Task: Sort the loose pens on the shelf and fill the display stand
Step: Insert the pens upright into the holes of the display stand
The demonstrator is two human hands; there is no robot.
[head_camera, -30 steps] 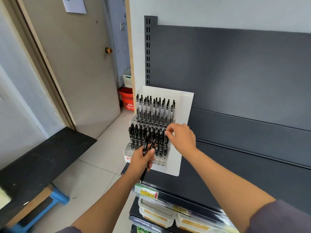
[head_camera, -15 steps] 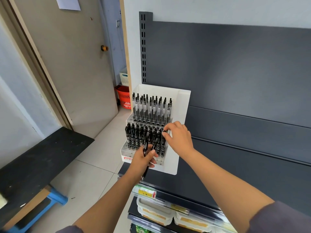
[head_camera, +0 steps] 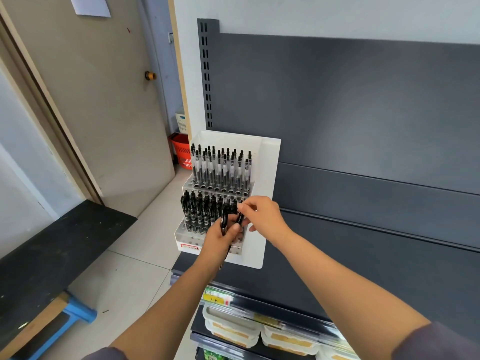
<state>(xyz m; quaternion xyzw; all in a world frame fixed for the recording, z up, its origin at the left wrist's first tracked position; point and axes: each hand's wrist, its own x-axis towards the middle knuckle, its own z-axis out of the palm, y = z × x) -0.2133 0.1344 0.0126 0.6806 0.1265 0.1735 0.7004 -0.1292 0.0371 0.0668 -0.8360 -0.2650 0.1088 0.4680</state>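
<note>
**Both hands at the pen stand, lower row**

The white stand [head_camera: 267, 178] sits at the centre of the frame, on the left end of a dark grey shelf [head_camera: 363, 255]. Its upper row holds clear-barrelled pens [head_camera: 220, 167] upright in holes; the lower row holds black pens [head_camera: 197, 209], packed on the left side.

The left hand [head_camera: 220, 237], just below centre, is closed around a few black loose pens [head_camera: 224, 220]; their clip ends stick up above the fingers and one tip pokes out under the palm. This hand covers the stand's lower front right, so the holes there are hidden.

The right hand [head_camera: 265, 216], just right of it, pinches the top of one pen [head_camera: 240, 216] between thumb and forefinger at the right end of the lower row, its grip nearly closed. Whether that pen sits in a hole cannot be told.

Below the shelf edge, at the bottom centre, are a yellow price label [head_camera: 215, 298] and clear lidded boxes [head_camera: 231, 326]. Behind the stand, a slotted upright [head_camera: 206, 74] and a grey back panel. At left, a door [head_camera: 85, 100], an orange basket [head_camera: 181, 154] on the tiled floor, and a black tabletop [head_camera: 46, 255] with a blue stool [head_camera: 75, 314] beneath it.
</note>
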